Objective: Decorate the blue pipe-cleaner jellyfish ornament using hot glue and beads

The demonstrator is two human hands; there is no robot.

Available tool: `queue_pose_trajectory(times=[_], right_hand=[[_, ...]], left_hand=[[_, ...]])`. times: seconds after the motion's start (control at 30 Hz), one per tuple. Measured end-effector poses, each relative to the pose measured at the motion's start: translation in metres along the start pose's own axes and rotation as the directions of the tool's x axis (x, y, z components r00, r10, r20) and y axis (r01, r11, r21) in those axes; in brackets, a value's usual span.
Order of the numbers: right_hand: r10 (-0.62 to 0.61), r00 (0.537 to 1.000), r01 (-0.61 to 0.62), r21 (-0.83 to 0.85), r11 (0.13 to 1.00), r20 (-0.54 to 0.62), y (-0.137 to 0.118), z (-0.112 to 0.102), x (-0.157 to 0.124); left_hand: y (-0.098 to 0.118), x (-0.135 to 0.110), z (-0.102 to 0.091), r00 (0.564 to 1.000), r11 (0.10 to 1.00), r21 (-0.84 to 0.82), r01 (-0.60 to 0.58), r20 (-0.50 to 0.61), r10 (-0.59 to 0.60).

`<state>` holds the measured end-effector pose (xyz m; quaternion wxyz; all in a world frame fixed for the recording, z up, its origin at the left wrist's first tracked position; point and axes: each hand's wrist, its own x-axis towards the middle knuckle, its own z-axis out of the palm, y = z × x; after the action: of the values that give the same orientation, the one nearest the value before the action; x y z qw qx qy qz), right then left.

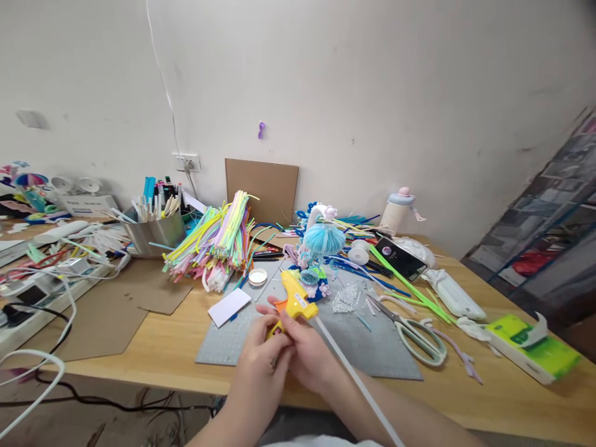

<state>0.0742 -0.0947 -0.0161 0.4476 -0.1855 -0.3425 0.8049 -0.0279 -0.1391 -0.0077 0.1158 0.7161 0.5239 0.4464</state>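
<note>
A yellow glue gun (294, 299) with an orange trigger points away from me over the grey cutting mat (233, 341). My right hand (311, 355) is wrapped round its handle, and a white glue stick (354, 375) runs back from it toward me. My left hand (261, 360) is closed against the handle's lower left side. Just beyond the nozzle stands a pipe-cleaner figure with a fluffy blue head (320, 242) and a blue base.
A bundle of pastel pipe cleaners (218, 242), a metal cup of pens (151, 231), a white card (229, 307), scissors (416, 335), a phone (401, 257), a green tissue pack (533, 347), a pink-lidded bottle (398, 211), cardboard sheets and cables on the left.
</note>
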Motion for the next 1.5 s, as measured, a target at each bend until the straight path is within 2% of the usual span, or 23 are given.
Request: queue_pose_trajectory(times=[0.07,0.17,0.27,0.37,0.47,0.57,0.7,0.8,0.87,0.97,1.03,1.13,1.2,1.27,1.5], right_hand=[[0.029,0.997,-0.024,0.058,0.998,-0.074,-0.01,-0.014,-0.006],[0.05,0.998,-0.051,-0.035,0.998,-0.043,-0.029,-0.04,-0.027],[0.114,0.993,-0.111,-0.2,0.974,0.006,-0.044,-0.061,-0.053],[0.115,0.992,-0.099,-0.235,0.967,0.055,-0.055,-0.075,-0.07],[0.063,0.995,-0.038,-0.297,0.954,0.076,-0.071,-0.079,-0.074],[-0.02,0.996,0.053,-0.418,0.907,0.084,-0.092,-0.079,-0.071],[-0.096,0.984,0.169,-0.629,0.759,0.149,-0.115,-0.08,-0.061],[-0.076,0.99,0.142,-0.754,0.641,0.122,-0.116,-0.084,-0.052],[-0.088,0.994,0.104,-0.765,0.635,0.062,-0.106,-0.089,-0.046],[-0.097,0.992,0.03,-0.617,0.786,-0.076,-0.082,-0.099,-0.042],[-0.09,0.984,0.001,-0.494,0.87,-0.157,-0.069,-0.103,-0.04],[-0.074,0.976,-0.025,-0.444,0.896,-0.204,-0.06,-0.106,-0.038],[-0.054,0.976,-0.051,-0.463,0.885,-0.21,-0.059,-0.107,-0.036],[-0.048,0.973,-0.069,-0.482,0.873,-0.226,-0.059,-0.109,-0.035],[-0.041,0.925,-0.139,-0.435,0.89,-0.379,-0.057,-0.108,-0.034]], left_hand=[[0.007,0.004,0.0,0.999,0.992,-0.127,0.017,0.033,-0.013],[0.006,0.012,-0.009,0.994,0.931,-0.349,0.109,0.05,-0.098],[-0.004,0.021,-0.013,0.964,0.784,-0.562,0.265,0.142,-0.224],[-0.012,0.03,-0.007,0.928,0.627,-0.684,0.372,0.248,-0.279],[-0.014,0.047,0.0,0.921,0.559,-0.732,0.389,0.31,-0.235],[-0.013,0.073,0.003,0.921,0.593,-0.712,0.377,0.356,-0.157],[-0.025,0.102,0.009,0.905,0.625,-0.677,0.389,0.407,-0.123],[-0.041,0.106,0.017,0.891,0.586,-0.685,0.434,0.425,-0.163],[-0.049,0.103,0.022,0.871,0.538,-0.692,0.482,0.447,-0.205],[-0.052,0.095,0.027,0.802,0.404,-0.693,0.597,0.529,-0.278],[-0.048,0.091,0.029,0.716,0.251,-0.674,0.695,0.616,-0.329],[-0.042,0.089,0.032,0.551,0.005,-0.591,0.807,0.749,-0.367],[-0.042,0.089,0.033,0.475,-0.089,-0.543,0.835,0.794,-0.379],[-0.044,0.091,0.034,0.435,-0.132,-0.523,0.842,0.803,-0.407],[-0.051,0.093,0.037,0.355,-0.184,-0.474,0.861,0.82,-0.449]])
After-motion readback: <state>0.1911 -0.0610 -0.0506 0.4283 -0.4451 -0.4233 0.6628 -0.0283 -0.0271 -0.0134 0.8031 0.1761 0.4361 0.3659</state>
